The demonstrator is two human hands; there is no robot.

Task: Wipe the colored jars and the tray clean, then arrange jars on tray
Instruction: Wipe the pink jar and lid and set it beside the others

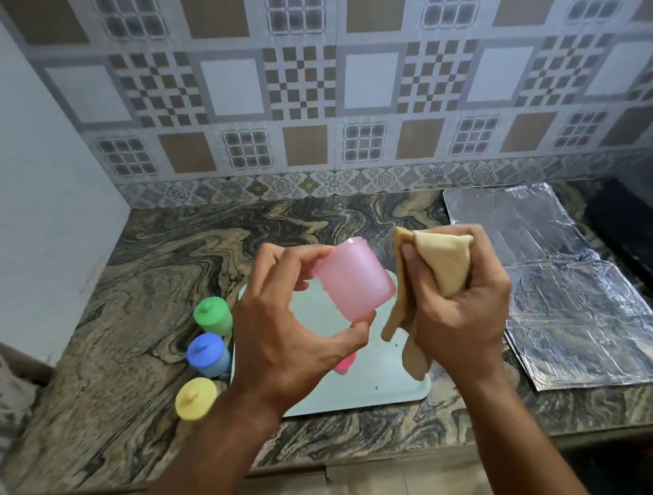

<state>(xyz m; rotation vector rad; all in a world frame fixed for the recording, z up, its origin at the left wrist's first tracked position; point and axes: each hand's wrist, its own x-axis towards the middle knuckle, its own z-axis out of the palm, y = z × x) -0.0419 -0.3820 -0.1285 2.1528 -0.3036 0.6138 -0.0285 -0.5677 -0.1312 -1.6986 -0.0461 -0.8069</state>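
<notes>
My left hand grips a translucent pink jar with no lid on it, tilted, held in the air above the pale blue tray. My right hand clutches a bunched tan cloth just right of the jar, with a cloth end hanging down. A pink-red lid lies on the tray, partly hidden by my left hand. Left of the tray stand three lidded jars in a row on the counter: the green jar, the blue jar and the yellow jar.
The marbled stone counter ends at a wall on the left and a tiled backsplash behind. Sheets of silver foil cover the counter at the right, beside a black appliance. A few crumbs lie on the tray.
</notes>
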